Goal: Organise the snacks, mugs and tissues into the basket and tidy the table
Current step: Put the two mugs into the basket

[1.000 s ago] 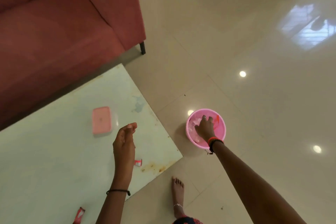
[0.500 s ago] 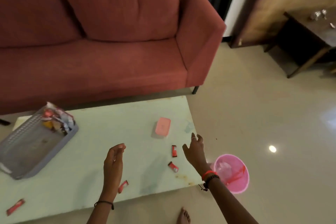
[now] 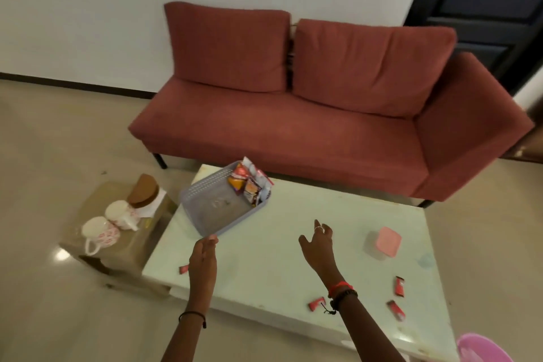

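Note:
A grey perforated basket (image 3: 202,222) stands on the pale green table (image 3: 264,267), with several snack packets (image 3: 249,185) leaning in its far corner. My left hand (image 3: 202,258) hovers empty, fingertips just short of the basket's near corner. My right hand (image 3: 318,245) is held open above the table's middle, holding nothing. Several small red wrappers (image 3: 399,286) lie scattered on the table's right and front. A pink-lidded box (image 3: 385,243) sits at the right. Two white mugs (image 3: 101,232) and a tissue holder with a brown top (image 3: 145,195) stand on a low stool to the left.
A red sofa (image 3: 308,126) runs behind the table. A pink bin (image 3: 482,347) shows on the floor at the bottom right corner. The low brown stool (image 3: 117,247) touches the table's left end. Shiny beige floor surrounds everything.
The view swung from the pink bin on the floor up and left across the table. My right hand left the bin and came over the table; both hands now reach toward the basket.

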`<state>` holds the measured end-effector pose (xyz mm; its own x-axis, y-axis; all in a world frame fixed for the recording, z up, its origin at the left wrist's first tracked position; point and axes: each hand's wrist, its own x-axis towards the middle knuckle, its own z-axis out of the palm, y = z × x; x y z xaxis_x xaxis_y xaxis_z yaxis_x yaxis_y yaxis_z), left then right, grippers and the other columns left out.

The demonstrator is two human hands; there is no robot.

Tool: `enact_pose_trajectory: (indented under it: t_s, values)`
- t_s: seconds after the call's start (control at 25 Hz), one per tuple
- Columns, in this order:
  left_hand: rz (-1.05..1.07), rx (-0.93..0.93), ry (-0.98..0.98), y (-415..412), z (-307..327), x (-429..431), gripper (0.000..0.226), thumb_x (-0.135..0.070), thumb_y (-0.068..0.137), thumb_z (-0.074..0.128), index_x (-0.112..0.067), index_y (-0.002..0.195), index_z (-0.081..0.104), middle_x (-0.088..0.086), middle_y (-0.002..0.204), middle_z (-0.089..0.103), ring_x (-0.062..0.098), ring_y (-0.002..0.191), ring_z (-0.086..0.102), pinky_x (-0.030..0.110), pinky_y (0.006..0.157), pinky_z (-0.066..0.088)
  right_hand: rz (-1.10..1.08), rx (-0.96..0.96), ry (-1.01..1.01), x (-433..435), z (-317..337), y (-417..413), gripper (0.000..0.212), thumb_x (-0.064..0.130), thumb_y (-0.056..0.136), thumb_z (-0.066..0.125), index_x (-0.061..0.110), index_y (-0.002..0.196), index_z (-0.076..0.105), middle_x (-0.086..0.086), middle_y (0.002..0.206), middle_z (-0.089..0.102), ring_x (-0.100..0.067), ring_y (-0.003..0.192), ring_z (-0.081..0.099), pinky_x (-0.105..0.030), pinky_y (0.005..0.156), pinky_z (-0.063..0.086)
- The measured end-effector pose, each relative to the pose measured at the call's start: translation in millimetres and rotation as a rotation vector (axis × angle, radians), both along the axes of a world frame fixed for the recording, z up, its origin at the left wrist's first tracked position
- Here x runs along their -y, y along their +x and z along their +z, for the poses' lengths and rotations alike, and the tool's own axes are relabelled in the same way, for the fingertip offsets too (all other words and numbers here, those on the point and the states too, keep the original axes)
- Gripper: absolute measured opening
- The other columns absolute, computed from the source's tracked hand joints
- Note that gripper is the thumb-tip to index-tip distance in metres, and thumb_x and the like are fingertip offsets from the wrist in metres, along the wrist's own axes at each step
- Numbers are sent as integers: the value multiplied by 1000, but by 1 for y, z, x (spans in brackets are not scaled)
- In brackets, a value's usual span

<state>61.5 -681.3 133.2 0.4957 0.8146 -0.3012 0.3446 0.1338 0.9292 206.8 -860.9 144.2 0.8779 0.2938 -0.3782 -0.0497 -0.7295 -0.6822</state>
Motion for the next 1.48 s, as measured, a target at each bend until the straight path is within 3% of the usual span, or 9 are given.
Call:
enact_pose_trajectory:
  t_s: [0.08,0.16,0.24,0.44,0.56,0.76,1.08,1.28,1.48]
  values:
    - [60,19,-4,-21,5,-36,28,-21,96,44,-7,114,60,13,121,61,28,114,55,42,100,46,55,-7,22,-47,4,-17,63,16,94,52,-4,146,22,-21,153,14,-34,137,34,-39,115,30]
    - [112,54,-7,-37,6,-65,26,-21,96,46,-8,112,60,10,118,62,20,102,58,14,75,53,91,-14,34,-86,7,-31,63,16,94,52,-4,146,23,-21,153,14,-34,137,34,-36,114,31]
    - [157,57,-18,-51,3,-90,26,-19,95,47,-6,113,61,10,118,63,19,104,57,10,63,45,128,-14,45,-120,5,-41,62,15,93,53,-5,145,25,-22,153,15,-33,137,35,-35,112,32]
    - [247,-25,-41,-75,-10,-130,27,-22,96,46,-5,108,63,10,113,65,25,110,57,41,100,44,228,-28,36,-188,-7,-54,60,15,94,53,-5,144,26,-21,151,20,-34,139,30,-37,115,28]
    - [309,-26,-5,-86,-16,-159,18,-22,95,47,-14,90,62,9,96,64,25,94,58,43,90,46,273,-45,50,-233,-17,-53,58,12,92,55,-7,141,30,-23,146,30,-34,136,33,-34,114,28]
    - [398,-201,127,-99,-37,-230,25,-15,93,50,1,109,61,14,112,54,35,117,46,45,97,40,329,-125,8,-312,-40,-50,56,12,92,54,-5,141,32,-22,141,36,-34,130,37,-30,107,32]
    - [465,-373,167,-94,-96,-344,41,-17,87,61,-3,123,48,19,135,40,34,126,41,45,104,35,495,-29,-44,-431,-99,-48,53,15,93,52,2,142,34,-14,140,41,-26,131,42,-26,109,33]
    - [268,-554,216,-88,-137,-405,75,-24,75,75,-2,135,37,23,142,34,40,131,36,50,107,33,778,15,-71,-494,-133,-47,49,11,91,53,5,138,41,-16,138,45,-28,124,47,-33,104,40]
    - [42,-665,272,-78,-180,-450,100,-32,61,84,-8,141,30,26,145,31,41,134,31,51,109,30,945,-87,-183,-558,-164,-50,77,18,84,63,20,149,22,-18,145,31,-35,130,35,-41,109,36]
